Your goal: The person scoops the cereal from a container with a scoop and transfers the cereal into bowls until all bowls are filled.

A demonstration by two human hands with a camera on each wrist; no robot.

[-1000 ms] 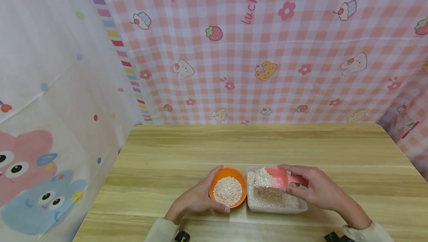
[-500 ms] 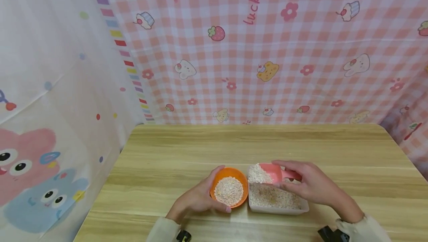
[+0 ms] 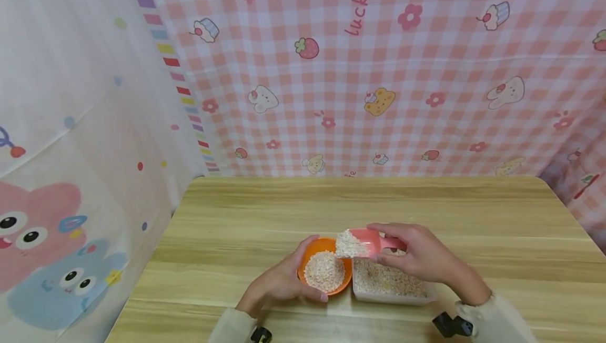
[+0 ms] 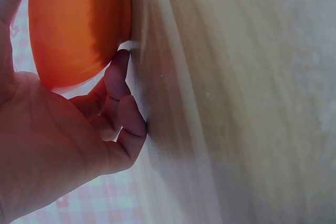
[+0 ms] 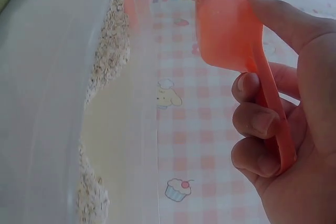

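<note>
My left hand (image 3: 276, 281) grips the side of an orange bowl (image 3: 309, 254) that holds rolled oats (image 3: 324, 273). In the left wrist view, the fingers curl under the bowl (image 4: 79, 30) near its base, close to the tabletop. A pink scoop (image 3: 369, 240) heaped with oats at its mouth is in my right hand (image 3: 418, 254). Its mouth hangs over the right part of the bowl. Fingers wrap the handle of the scoop (image 5: 228, 24) in the right wrist view, the thumb against its body. Beside the bowl stands a translucent tub (image 3: 390, 298) of oats, partly hidden by hand and scoop.
Everything rests on a wood-grain table (image 3: 227, 217). A pink checked curtain (image 3: 284, 69) hangs behind its far edge, and a white cartoon-print curtain (image 3: 104, 122) hangs on the left. Black straps (image 3: 452, 325) sit at the wrists.
My right hand has carried the loaded scoop left and up, from over the tub to the bowl's right side. The left hand keeps its hold on the bowl.
</note>
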